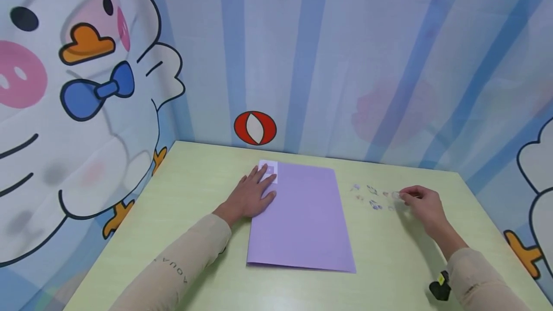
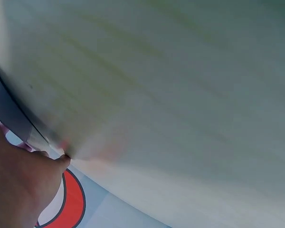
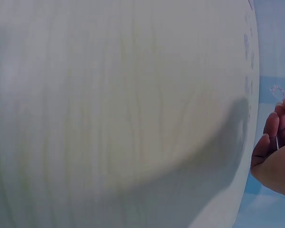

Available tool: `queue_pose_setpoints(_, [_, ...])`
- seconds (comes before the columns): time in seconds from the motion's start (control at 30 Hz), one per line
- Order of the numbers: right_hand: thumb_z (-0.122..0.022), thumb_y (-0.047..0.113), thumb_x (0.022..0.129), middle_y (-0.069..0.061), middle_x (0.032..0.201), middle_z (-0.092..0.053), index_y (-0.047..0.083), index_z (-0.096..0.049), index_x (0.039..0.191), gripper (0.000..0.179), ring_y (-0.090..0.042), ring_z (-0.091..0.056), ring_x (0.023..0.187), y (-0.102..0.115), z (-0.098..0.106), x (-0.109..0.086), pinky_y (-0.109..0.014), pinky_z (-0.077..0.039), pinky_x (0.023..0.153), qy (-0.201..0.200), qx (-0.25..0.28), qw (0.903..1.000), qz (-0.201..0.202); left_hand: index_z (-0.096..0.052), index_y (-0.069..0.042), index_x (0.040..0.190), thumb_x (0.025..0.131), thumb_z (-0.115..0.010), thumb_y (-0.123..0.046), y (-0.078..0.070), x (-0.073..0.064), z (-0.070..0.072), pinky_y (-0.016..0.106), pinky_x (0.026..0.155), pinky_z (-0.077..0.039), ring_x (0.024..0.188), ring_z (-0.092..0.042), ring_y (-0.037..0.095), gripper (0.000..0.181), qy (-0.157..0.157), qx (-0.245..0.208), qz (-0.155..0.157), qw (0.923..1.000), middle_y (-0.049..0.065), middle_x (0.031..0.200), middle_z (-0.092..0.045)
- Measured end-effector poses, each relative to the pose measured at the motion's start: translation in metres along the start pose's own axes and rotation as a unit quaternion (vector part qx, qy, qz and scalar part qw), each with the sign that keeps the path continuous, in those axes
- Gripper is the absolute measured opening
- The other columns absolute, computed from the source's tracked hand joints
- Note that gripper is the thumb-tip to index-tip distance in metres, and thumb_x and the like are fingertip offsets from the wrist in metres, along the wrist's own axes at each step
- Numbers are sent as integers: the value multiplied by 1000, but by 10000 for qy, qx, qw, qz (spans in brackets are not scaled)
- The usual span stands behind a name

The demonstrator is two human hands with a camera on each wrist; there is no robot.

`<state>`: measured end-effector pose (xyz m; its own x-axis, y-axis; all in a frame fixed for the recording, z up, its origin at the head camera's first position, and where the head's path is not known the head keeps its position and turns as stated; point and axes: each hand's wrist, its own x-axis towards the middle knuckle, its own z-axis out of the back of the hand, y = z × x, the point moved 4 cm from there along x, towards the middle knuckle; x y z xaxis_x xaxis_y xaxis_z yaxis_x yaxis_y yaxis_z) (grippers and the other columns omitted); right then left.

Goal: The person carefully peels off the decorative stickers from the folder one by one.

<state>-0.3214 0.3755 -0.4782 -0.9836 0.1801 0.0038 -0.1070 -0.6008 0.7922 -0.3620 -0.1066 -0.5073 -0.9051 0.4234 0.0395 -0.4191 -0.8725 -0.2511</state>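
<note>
A purple sheet (image 1: 300, 224), perhaps folded, lies in the middle of the table. At its top left corner is a small white square piece (image 1: 262, 163) with a pale purple print. My left hand (image 1: 250, 196) rests on that corner with fingers spread, partly covering the white piece. Over on the right, my right hand (image 1: 425, 205) pinches a small clear sticker (image 1: 395, 196) between thumb and fingertips. In the right wrist view the same sticker (image 3: 277, 90) shows a faint pinkish ring-shaped edge. Several small clear stickers (image 1: 375, 204) with purplish prints lie left of that hand.
The pale yellow-green table (image 1: 203, 167) ends at a cartoon duck backdrop (image 1: 276, 61) behind and on both sides. A small black object (image 1: 439, 291) with a yellow mark shows beside the right sleeve.
</note>
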Motion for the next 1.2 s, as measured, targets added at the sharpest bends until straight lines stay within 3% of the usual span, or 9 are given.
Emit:
queue_pose_setpoints(0.3, [-60, 32, 109, -13, 109, -66, -7, -65, 130, 44, -21, -59, 86, -16, 15, -5, -32, -52, 67, 119, -210, 9997, -36, -30, -26, 170, 109, -37, -56, -2, 0, 4, 60, 128, -17, 164, -6, 35, 68, 4, 52, -12, 10000, 6, 179, -9])
queue_pose_setpoints(0.57, [-61, 29, 108, -12, 103, -67, -7, -65, 130, 42, -19, -59, 82, -29, 13, -6, -31, -51, 63, 264, -353, 9988, -235, -30, -25, 170, 109, -37, -56, -1, -1, 2, 60, 128, -17, 164, -5, 35, 68, 59, 65, 0, 10000, 7, 179, -9])
queue_pose_setpoints(0.93, [-62, 21, 108, -23, 117, -71, -5, -74, 122, 32, -27, -62, 98, -34, 10, -12, -27, -49, 71, 155, -1089, 9936, 259, -30, -25, 169, 109, -37, -56, -2, -2, 2, 60, 128, -18, 164, -6, 35, 68, 20, 4, -17, 10000, 7, 179, -9])
queue_pose_setpoints(1.2, [-59, 24, 109, -21, 115, -71, -4, -73, 127, 36, -23, -61, 91, -35, 10, -12, -29, -49, 68, 110, -1103, 9933, 341, -29, -26, 170, 109, -37, -56, -2, -1, 1, 60, 128, -17, 164, -5, 34, 68, 41, 8, 12, 10000, 6, 179, -9])
